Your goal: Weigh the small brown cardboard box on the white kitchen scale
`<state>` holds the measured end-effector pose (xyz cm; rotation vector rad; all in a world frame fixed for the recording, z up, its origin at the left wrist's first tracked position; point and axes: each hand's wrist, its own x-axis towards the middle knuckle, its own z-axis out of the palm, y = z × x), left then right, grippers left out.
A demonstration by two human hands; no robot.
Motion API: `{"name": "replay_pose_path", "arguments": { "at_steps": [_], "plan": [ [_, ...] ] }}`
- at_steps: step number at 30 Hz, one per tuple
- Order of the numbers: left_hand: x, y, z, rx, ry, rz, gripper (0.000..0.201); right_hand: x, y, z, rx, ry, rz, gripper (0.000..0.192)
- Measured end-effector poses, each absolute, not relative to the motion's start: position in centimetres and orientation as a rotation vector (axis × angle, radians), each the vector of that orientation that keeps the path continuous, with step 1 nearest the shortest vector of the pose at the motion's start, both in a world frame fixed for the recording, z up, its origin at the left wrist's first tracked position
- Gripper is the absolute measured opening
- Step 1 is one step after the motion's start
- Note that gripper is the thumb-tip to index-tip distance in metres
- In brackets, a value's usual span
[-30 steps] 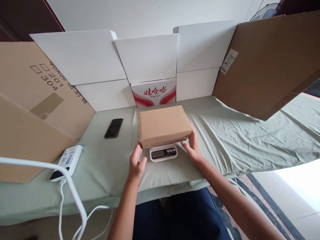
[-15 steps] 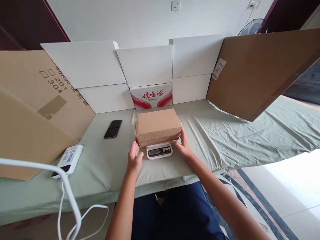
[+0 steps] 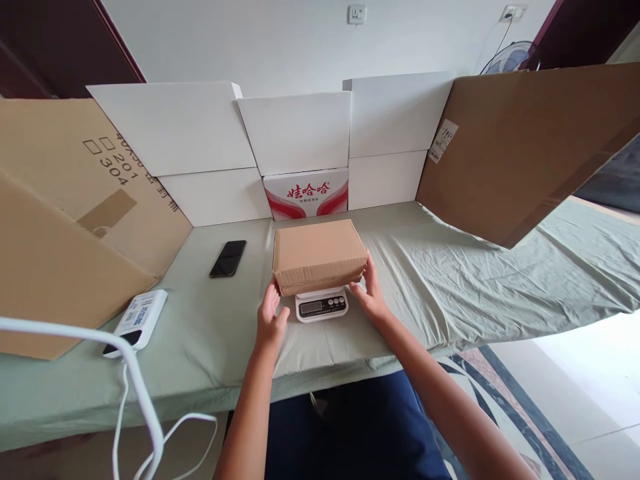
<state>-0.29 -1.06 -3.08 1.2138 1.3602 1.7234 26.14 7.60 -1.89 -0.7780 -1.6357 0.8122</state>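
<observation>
Partly curled fingers of the left hand and right hand held the carton over the scale, apparently positioning it, the next move calling for level, even support.

The brown box hid the rear of the scale, whose button labels were unreadably small. The view's right edge cut off the large carton.
</observation>
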Motion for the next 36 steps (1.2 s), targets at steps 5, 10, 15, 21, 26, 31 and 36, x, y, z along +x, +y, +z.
{"name": "replay_pose_path", "arguments": {
  "at_steps": [5, 10, 15, 21, 26, 31, 36],
  "plan": [
    [-0.3, -1.1, -2.9, 1.242, 1.366, 1.727, 0.092, 26.2, 7.8, -2.1, -0.769, -1.597, 0.815, 0.091],
    [-0.3, -1.2, -2.9, 1.275, 1.369, 1.665, 0.088, 26.1, 7.8, -2.1, -0.775, -1.61, 0.789, 0.088],
    [-0.3, -1.3, -2.8, 1.316, 1.353, 1.66, 0.086, 26.1, 7.7, -1.6, -0.785, -1.61, 0.785, 0.087],
    [-2.0, 2.1, 0.1, 1.317, 1.292, 1.746, 0.084, 24.7, 10.4, 1.7, -0.67, -1.547, 0.826, 0.088],
    [-3.5, 8.1, 2.2, 1.276, 1.28, 1.756, 0.075, 21.6, 16.4, 2.5, -0.595, -1.499, 0.847, 0.091],
    [-3.6, 11.4, 0.5, 1.176, 1.341, 1.746, 0.065, 20.0, 19.4, 0.3, -0.624, -1.473, 0.911, 0.09],
    [-3.7, 12.2, -1.2, 1.199, 1.336, 1.694, 0.058, 20.2, 19.8, -0.8, -0.705, -1.467, 0.966, 0.08]
  ]
}}
